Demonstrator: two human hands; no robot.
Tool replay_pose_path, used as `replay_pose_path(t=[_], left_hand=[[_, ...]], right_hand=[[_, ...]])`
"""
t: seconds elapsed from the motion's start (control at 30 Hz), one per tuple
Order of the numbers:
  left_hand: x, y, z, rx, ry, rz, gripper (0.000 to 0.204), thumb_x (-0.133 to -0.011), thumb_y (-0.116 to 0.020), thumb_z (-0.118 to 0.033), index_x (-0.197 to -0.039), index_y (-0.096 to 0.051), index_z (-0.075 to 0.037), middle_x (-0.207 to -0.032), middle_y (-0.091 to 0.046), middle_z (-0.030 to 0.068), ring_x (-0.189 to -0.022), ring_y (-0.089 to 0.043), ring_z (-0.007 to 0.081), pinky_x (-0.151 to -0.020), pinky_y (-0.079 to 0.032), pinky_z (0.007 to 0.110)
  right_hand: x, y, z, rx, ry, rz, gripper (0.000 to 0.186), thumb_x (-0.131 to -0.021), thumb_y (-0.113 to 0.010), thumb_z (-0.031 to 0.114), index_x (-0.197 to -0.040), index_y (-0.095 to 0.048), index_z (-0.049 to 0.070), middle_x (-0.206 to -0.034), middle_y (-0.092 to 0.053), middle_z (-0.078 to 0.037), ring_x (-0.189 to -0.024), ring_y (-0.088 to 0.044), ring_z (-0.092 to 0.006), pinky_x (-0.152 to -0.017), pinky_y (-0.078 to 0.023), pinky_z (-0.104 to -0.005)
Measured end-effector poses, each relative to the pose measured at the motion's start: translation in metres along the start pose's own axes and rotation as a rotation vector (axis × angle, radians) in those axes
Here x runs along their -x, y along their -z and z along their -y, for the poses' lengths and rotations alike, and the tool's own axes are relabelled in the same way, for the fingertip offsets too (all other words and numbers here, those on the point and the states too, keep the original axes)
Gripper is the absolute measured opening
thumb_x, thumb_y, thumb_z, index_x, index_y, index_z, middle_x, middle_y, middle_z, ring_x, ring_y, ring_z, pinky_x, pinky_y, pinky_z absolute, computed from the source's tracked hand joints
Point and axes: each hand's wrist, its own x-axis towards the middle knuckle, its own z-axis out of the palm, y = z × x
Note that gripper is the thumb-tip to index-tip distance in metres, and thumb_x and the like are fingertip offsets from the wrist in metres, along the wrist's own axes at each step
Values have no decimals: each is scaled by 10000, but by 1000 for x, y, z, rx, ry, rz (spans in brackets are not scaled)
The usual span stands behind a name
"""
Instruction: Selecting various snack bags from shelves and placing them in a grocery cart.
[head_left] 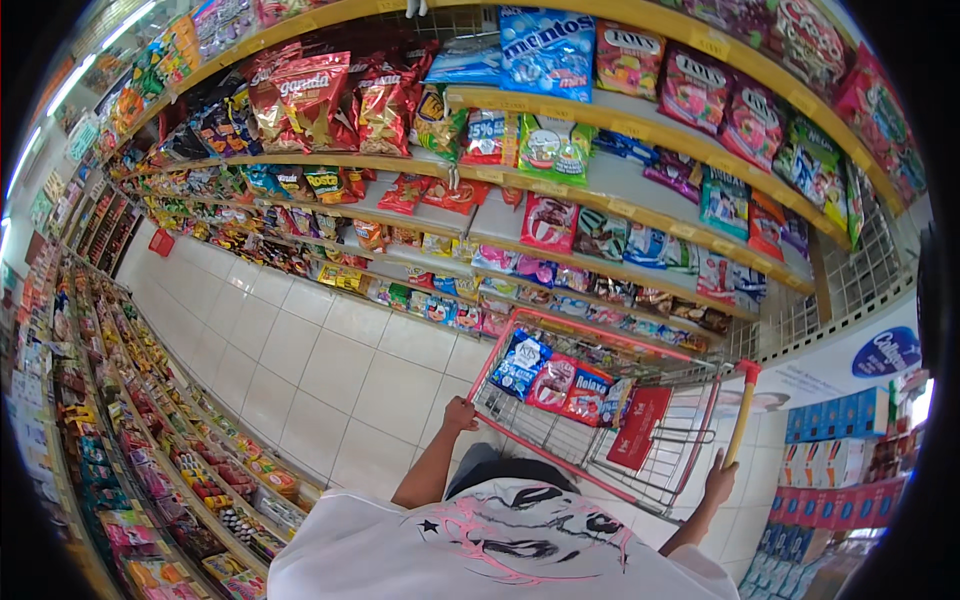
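Left hand (460,413) grips shopping cart (560,440) rim; right hand (719,482) wraps yellow handle (741,420); candy bags (556,378) lie inside.

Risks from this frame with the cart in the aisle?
1. The cart sits close to the snack shelves, so its front may clip the low bags.
2. The left hand grips the side rim, the right hand the yellow handle; uneven steering seems likely.
3. Candy bags lean at the basket's front edge and may slide.
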Motion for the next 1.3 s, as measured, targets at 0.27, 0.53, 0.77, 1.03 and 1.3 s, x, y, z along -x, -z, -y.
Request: replay_pose_path(t=[0.27, 0.53, 0.77, 1.03, 1.3], left_hand=[[4, 16, 24, -194, -131, -156, 288, -835, -464, -153, -931, -453, 118, -685, -623, 226, -496, -637, 287, -457, -543, 346], [23, 42, 41, 133, -138, -244, 218, -875, -436, -74, -1045, -434, 62, -663, -600, 195, -480, -628, 290, -403, -542, 355], [14, 84, 56, 278, -197, -253, 201, -894, -447, -77, -1057, -427, 38, -672, -587, 180, -473, -617, 257, -413, -547, 356], [2, 148, 59, 380, -104, -155, 219, -878, -430, -28, -1082, -379, 31, -783, -552, 184, -591, -633, 296, -512, -589, 408], [-10, 200, 59, 433, -56, -159, 254, -872, -464, -42, -1103, -381, 21, -828, -550, 202, -623, -628, 313, -530, -587, 427]], right_hand=[[21, 13, 10, -135, 42, -39, 551, -852, -474, 536, -1014, -538, 13, -850, -618, -246, -829, -583, -430, -671, -452, -483], [20, -9, 17, -275, 221, 17, 548, -861, -482, 504, -900, -508, -42, -764, -583, -293, -761, -565, -471, -636, -439, -493], [52, -10, 46, -220, 156, 164, 528, -869, -460, 506, -933, -499, -17, -767, -589, -293, -775, -559, -488, -634, -431, -518], [108, -11, 86, -163, 238, 37, 565, -862, -449, 533, -929, -530, -22, -832, -591, -308, -841, -552, -488, -689, -440, -515], [153, -10, 123, -197, 237, 86, 526, -856, -477, 518, -931, -546, 2, -841, -597, -296, -842, -555, -482, -699, -441, -515]])
